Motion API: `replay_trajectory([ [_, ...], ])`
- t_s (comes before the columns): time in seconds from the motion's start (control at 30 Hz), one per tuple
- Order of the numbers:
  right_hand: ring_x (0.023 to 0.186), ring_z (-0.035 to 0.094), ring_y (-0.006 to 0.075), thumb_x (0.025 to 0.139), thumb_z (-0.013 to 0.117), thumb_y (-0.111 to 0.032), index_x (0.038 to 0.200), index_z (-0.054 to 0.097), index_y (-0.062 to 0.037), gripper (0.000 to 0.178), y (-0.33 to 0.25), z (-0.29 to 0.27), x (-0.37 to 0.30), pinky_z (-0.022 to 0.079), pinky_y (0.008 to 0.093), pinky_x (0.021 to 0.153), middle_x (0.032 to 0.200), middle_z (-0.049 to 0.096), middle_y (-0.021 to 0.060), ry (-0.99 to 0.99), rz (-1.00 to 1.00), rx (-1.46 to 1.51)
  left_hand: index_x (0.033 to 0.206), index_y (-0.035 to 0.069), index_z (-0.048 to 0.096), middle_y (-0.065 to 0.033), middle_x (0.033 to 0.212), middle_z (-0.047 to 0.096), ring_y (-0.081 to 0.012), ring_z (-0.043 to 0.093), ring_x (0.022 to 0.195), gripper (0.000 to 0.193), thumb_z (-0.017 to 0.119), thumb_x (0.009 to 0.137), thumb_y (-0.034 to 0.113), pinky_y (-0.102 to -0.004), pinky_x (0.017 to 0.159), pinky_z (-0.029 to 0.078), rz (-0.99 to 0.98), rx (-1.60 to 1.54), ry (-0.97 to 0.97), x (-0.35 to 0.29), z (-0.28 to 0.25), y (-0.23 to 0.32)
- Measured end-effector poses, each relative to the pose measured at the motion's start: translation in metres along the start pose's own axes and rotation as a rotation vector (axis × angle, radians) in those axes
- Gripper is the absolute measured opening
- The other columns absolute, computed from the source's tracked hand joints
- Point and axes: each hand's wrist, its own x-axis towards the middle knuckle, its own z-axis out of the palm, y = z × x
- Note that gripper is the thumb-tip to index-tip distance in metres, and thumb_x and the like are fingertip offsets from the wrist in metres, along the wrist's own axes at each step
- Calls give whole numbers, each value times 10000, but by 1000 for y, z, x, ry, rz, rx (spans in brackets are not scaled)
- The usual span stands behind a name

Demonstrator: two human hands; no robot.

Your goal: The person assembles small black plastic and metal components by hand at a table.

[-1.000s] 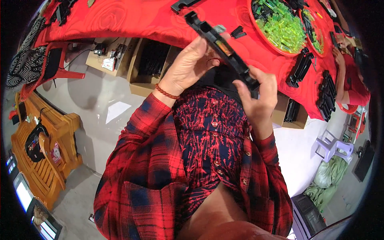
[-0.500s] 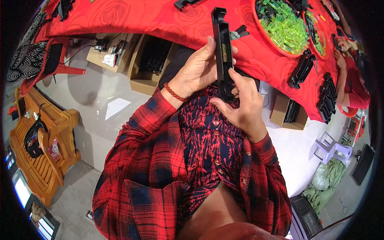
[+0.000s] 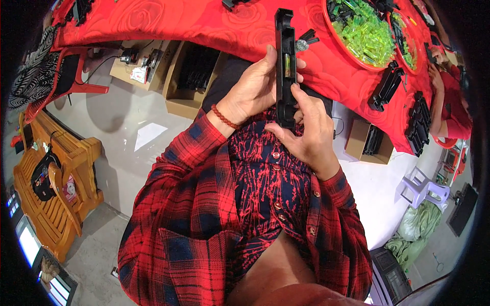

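Between my hands is a long black plastic spirit level body (image 3: 286,41), held nearly upright in the picture above my lap. A yellow-green vial (image 3: 288,65) sits in its middle opening. My left hand (image 3: 259,84) grips the body from the left, thumb along its edge and fingertips showing on the far side. At its lower right my right hand (image 3: 312,122) holds the near end, forefinger against the side and thumb apart below. Part of the right fingers is hidden behind the body.
On the red tablecloth (image 3: 204,23) stands a red bowl (image 3: 352,60) of green vials, with a second bowl (image 3: 408,66) beside it. More black level bodies (image 3: 386,86) lie at the right. Cardboard boxes (image 3: 181,108) stand below the table. A co-worker's arm (image 3: 437,94) shows at far right.
The level body has turned slightly in my hands, so the vial shows more clearly. Both hands stay almost in place on it.
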Motion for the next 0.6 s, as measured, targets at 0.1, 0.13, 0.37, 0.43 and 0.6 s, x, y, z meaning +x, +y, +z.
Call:
replay_trajectory([
  [0.1,626,519,145,641,919,-282,1345,499,21,874,2,2,-1,476,269,558,891,559,81,19,-3,21,1188,-11,603,-146,993,666,-251,636,937,654,439,958,579,-394,910,510,-2,35,-21,0,-2,0],
  [0.13,626,519,145,641,919,-282,1345,499,21,874,2,3,-2,476,269,558,891,559,81,18,-2,20,1188,-11,603,-146,993,666,-251,636,937,654,439,958,579,-394,910,510,-3,34,-21,0,-3,0],
  [0.37,749,569,201,677,890,-316,1321,482,30,836,4,9,-7,505,283,578,972,567,114,82,34,16,1226,47,592,-95,1133,655,-252,640,974,579,452,966,545,-453,919,521,4,-43,-126,1,-8,3],
  [0.43,766,574,209,672,895,-302,1317,481,31,836,2,10,-6,506,285,584,974,566,120,122,59,45,1235,54,585,-92,1177,647,-255,640,995,568,453,969,538,-461,926,522,13,-62,-137,2,-13,3],
  [0.6,853,615,243,742,838,-141,1248,554,11,600,21,1,-2,519,285,683,1062,590,157,152,23,26,1380,108,490,-80,1310,602,-245,611,1149,547,511,969,467,-456,1023,471,128,-27,-93,0,-6,9],
])
